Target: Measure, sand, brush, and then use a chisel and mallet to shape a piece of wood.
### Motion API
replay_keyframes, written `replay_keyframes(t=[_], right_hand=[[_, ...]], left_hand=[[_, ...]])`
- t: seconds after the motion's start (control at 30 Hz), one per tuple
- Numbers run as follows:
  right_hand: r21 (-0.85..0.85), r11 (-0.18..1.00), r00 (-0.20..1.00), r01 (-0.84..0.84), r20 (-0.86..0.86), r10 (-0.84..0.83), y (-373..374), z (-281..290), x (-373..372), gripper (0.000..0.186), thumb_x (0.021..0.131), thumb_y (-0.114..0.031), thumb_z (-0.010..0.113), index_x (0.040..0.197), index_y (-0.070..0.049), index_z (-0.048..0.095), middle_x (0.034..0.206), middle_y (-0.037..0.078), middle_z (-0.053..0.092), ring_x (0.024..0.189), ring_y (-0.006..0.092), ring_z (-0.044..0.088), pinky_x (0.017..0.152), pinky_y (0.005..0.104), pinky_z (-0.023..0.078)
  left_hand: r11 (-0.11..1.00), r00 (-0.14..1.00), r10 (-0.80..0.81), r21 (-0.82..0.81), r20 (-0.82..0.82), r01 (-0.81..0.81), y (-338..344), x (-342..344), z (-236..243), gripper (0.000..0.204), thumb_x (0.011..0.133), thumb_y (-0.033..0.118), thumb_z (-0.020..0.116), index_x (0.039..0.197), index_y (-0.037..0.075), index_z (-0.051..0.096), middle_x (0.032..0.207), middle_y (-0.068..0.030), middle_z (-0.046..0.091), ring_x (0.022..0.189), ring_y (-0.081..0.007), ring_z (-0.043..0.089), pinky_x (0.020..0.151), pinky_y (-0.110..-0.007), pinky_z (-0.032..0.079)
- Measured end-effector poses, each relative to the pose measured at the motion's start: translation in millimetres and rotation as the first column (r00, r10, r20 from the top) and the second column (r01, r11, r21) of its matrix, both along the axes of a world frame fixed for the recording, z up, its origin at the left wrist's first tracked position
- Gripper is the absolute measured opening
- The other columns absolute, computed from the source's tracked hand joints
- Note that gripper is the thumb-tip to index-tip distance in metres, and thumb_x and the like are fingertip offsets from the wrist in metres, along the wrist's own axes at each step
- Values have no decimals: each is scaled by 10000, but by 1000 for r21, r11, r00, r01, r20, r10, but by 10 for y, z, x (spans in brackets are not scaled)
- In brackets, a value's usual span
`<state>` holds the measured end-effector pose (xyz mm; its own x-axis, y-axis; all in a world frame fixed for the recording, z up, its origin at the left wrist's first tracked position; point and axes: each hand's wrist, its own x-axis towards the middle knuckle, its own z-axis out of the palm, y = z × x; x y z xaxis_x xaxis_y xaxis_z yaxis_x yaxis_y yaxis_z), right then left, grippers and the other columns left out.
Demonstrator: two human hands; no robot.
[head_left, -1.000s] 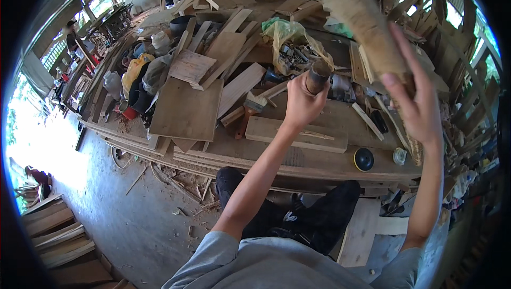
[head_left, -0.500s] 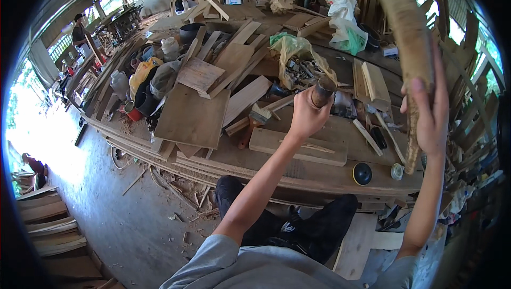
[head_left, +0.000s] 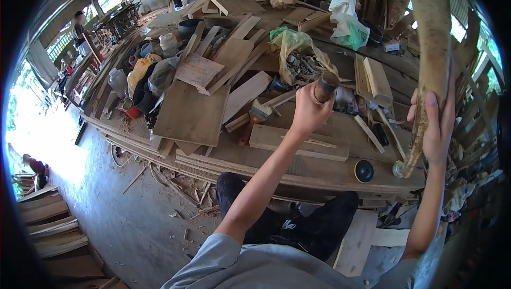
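My left hand [head_left: 310,114] is closed around a short, dark brown round piece [head_left: 327,82], its end sticking out above my fist. To the right, my right hand [head_left: 439,137] grips a long, curved, tan and brown horn-like piece [head_left: 432,28]. That piece stands roughly upright, thick at the top and tapering to a mottled lower tip, with my thumb across its front. I cannot tell whether it is horn or wood. Below my left hand, a pale wooden block [head_left: 298,142] lies on the cluttered worktop [head_left: 298,169].
A black round pad [head_left: 363,171] lies at the worktop's near edge. A paintbrush [head_left: 259,112] rests left of my left hand. Farther off are a yellowish plastic bag [head_left: 303,54] of small parts, a white bag [head_left: 341,1] and several boards [head_left: 194,110]. Another person [head_left: 80,30] stands far left.
My right hand has moved the curved piece a little to the right, and its tip now overlaps the small round item at the worktop's edge. The left hand has barely shifted.
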<state>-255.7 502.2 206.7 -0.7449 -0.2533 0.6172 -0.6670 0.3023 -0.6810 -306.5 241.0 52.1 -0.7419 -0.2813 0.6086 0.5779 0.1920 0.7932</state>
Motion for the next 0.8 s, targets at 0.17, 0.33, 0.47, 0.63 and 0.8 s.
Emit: replay_keyframes(t=[0.17, 0.33, 0.47, 0.63, 0.8], right_hand=[[638, 761, 917, 112, -362, 168, -126, -163, 112, 706, 1042, -222, 664, 1673, -98, 372, 1513, 158, 634, 1209, 311, 727, 965, 403, 628], [388, 914, 978, 113, -207, -33, -20, 50, 142, 698, 1058, -284, 609, 1692, -154, 349, 1665, 123, 482, 1371, 350, 629, 1015, 410, 610], [-25, 1000, 987, 10, 163, -5, 30, -69, 57, 701, 1069, -284, 590, 1707, -178, 319, 1685, 108, 461, 1469, 380, 534, 1138, 493, 514], [538, 822, 977, -185, 189, 96, -218, -30, 178, 734, 1040, -259, 631, 1701, -140, 333, 1744, 103, 365, 1592, 314, 373, 1300, 451, 276], [308, 951, 993, 33, -114, 2, -31, -11, 25, 662, 1096, -260, 526, 1712, -149, 310, 1754, 87, 349, 1295, 219, 630, 763, 305, 580]], left_hand=[[999, 1000, -13, 51, -2, 13, -18, -52, 7, 170, 881, 73, 728, 811, -39, 620, 663, -184, 599, 570, -293, 502, 631, -391, 508], [1000, 1000, -11, 2, 28, 11, -2, -61, 23, 170, 882, 75, 728, 814, -38, 620, 660, -183, 595, 569, -299, 529, 631, -393, 508], [1000, 1000, -17, 21, 10, 17, -3, -93, 6, 173, 880, 76, 728, 816, -40, 616, 668, -183, 594, 575, -298, 541, 635, -397, 508], [1000, 1000, -2, 5, -10, 2, -32, -71, -56, 171, 860, 72, 734, 823, -48, 618, 683, -198, 599, 587, -349, 541, 642, -407, 511], [998, 989, 51, -25, -137, -55, 36, -102, -57, 337, 992, 182, 735, 754, -7, 592, 602, -67, 561, 578, -123, 442, 575, -355, 448]])
